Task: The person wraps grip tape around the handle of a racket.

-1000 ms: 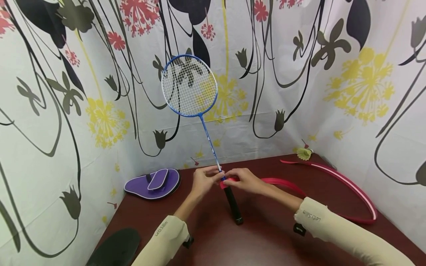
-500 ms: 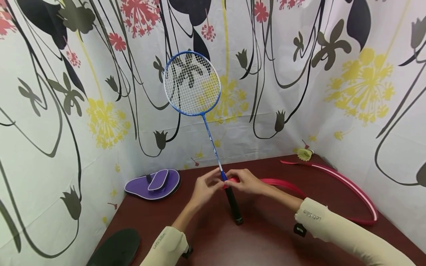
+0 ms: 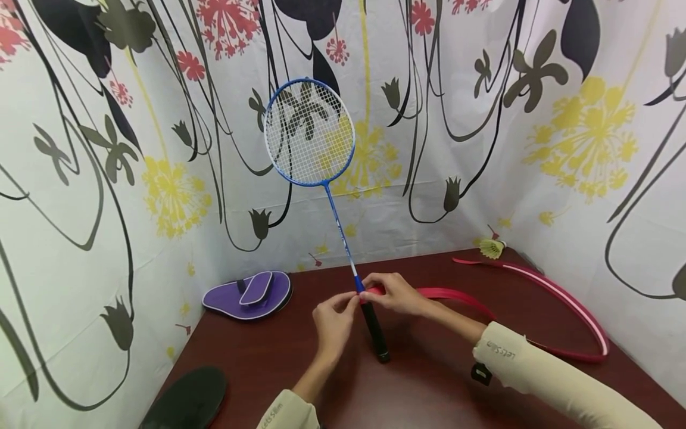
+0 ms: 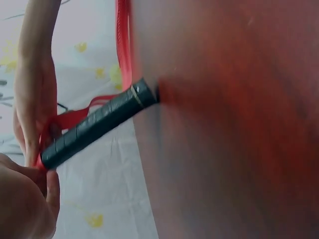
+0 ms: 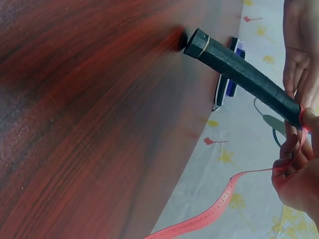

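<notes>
A badminton racket (image 3: 340, 229) with a blue and white frame stands tilted, head up, its black handle (image 5: 244, 77) pointing down to the table. Red overgrip tape (image 3: 454, 293) wraps the top of that handle and trails off to the right. My left hand (image 3: 333, 325) pinches the racket at the wrapped band, thumb and forefinger together. Opposite it, my right hand (image 3: 396, 293) pinches the tape close against the handle. In the right wrist view the loose tape (image 5: 219, 211), dotted with small holes, hangs from the right hand's fingers. The left hand's far fingers are partly hidden in the left wrist view.
The tape's loose length curves over the dark red-brown table (image 3: 407, 393). A yellow shuttlecock (image 3: 491, 248) lies at the back right corner, a purple paddle case (image 3: 252, 296) at the back left. A dark rounded object (image 3: 187, 399) lies front left. Patterned curtains (image 3: 429, 149) enclose the table.
My left hand has come down from the racket's shaft to the tape band, now reaching up from below with fingertips together. The racket shifted slightly; the right hand keeps its place.
</notes>
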